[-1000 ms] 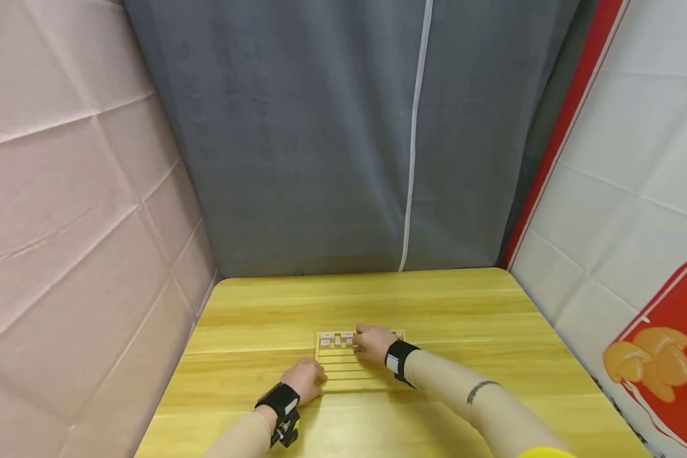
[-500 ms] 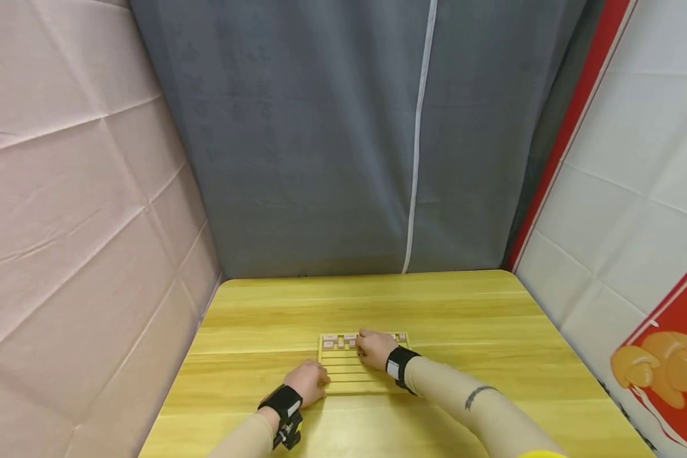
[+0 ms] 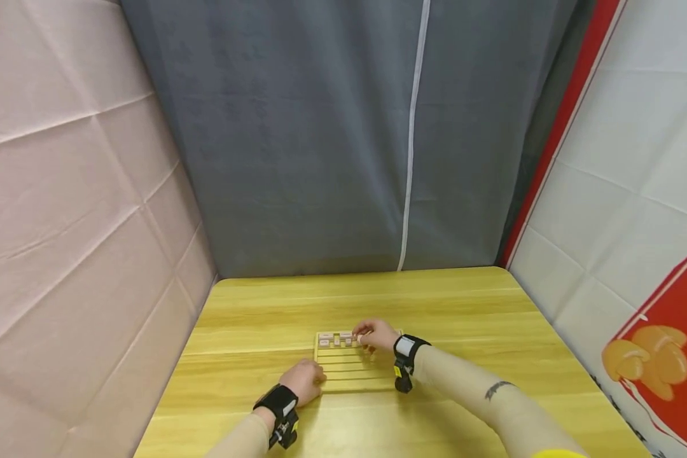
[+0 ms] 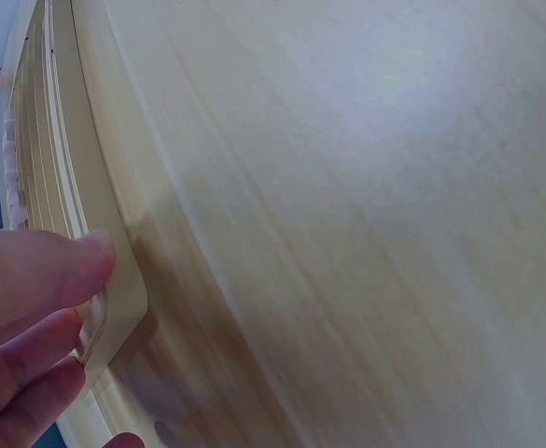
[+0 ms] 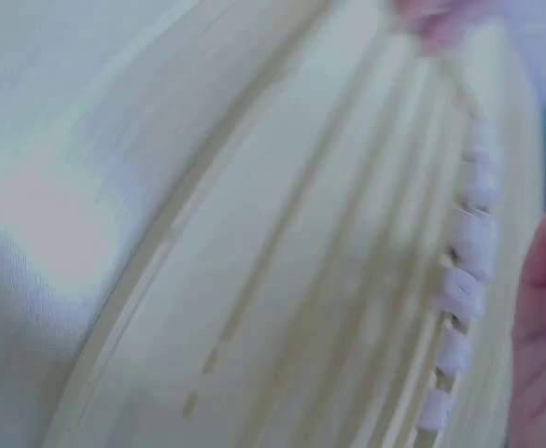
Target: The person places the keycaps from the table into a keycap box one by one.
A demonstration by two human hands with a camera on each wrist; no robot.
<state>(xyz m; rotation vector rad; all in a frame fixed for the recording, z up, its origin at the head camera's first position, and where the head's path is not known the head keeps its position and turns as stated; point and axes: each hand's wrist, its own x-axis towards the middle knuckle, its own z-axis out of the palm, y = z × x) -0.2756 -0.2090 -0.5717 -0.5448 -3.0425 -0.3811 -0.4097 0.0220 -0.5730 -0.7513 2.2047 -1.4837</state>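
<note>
Grooved wooden board flat — grooves run left-right, both hands touching

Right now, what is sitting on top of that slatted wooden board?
Small pale tiles line the far row of the wooden board. The right hand covers that row's right part, hiding anything beneath. The left hand touches the near-left corner.

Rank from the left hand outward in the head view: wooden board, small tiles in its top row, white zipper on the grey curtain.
1. Wooden board: its near-left corner lies under the left hand.
2. Small tiles: far row of the board, by the right hand.
3. White zipper: on the curtain behind the table.
</note>
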